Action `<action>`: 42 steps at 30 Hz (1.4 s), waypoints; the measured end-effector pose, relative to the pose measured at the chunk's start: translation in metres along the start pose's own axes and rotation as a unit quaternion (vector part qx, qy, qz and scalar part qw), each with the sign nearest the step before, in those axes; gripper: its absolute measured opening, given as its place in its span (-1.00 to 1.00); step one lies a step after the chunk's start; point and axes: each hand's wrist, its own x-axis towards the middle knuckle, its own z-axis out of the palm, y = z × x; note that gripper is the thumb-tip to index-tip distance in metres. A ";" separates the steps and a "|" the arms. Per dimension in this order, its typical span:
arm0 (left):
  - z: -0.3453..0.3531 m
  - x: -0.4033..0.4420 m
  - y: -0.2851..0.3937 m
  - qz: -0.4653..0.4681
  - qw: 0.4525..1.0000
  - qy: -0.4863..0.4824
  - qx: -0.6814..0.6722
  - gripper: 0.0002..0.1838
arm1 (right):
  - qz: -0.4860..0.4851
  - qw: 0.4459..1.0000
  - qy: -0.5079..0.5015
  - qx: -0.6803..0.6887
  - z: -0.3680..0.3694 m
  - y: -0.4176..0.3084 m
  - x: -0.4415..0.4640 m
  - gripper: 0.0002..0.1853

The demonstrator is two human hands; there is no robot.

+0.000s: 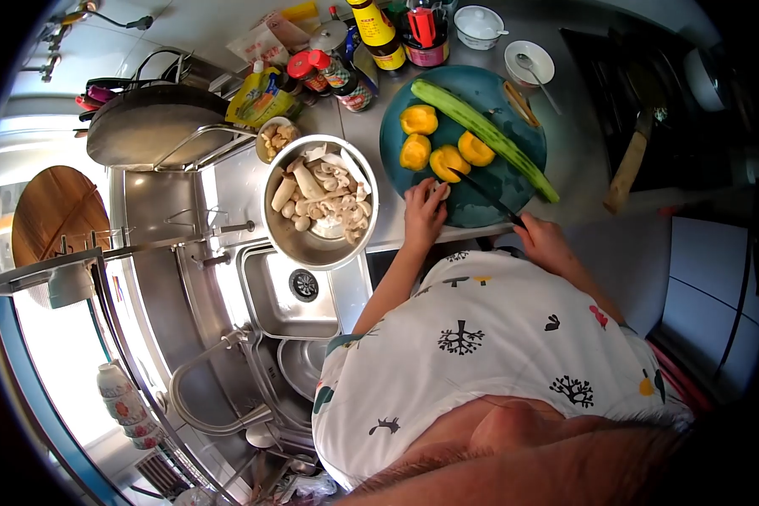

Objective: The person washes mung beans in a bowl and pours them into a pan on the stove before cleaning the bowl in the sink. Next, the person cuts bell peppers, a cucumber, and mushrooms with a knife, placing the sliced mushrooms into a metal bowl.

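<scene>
On a round dark green cutting board (401, 181), my right hand (541, 243) grips the handle of a knife (491, 199). Its dark blade slants up and left, with the tip by a yellow, hollowed half (449, 164). Close to the board's lower left edge, my left hand (426, 212) has its fingers bent around a small pale piece (443, 191), too small to identify. More yellow halves lie above, one (418, 120) near the top. A long, peeled green vegetable (481, 133), like a cucumber or luffa, lies diagonally across the board.
Left of the board stands a steel bowl (280, 238) of mushrooms, beside the sink (266, 287). Sauce bottles (378, 34) and spice jars (341, 80) line the back. A white bowl (541, 56) with a spoon sits behind the board. A stove (599, 93) is at right.
</scene>
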 end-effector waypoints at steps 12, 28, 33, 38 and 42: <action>0.009 -0.006 -0.002 0.029 0.998 0.048 -0.038 -0.73 | -0.089 0.994 -0.006 -0.066 0.025 0.012 0.004 -0.82; 0.019 -0.014 -0.006 0.041 0.997 0.051 -0.036 -0.68 | -0.107 0.992 -0.010 -0.060 0.033 -0.026 0.053 -0.80; 0.018 -0.008 0.010 -0.018 0.993 0.093 -0.066 -0.44 | -0.097 0.995 0.029 -0.024 0.009 -0.026 0.029 -0.81; 0.026 0.006 0.003 -0.039 0.996 0.065 0.040 -0.46 | -0.006 1.000 0.020 0.007 -0.003 -0.014 0.009 -0.82; 0.025 0.004 -0.004 -0.006 0.997 0.019 0.071 -0.54 | 0.012 0.999 0.028 0.035 0.001 0.004 -0.002 -0.83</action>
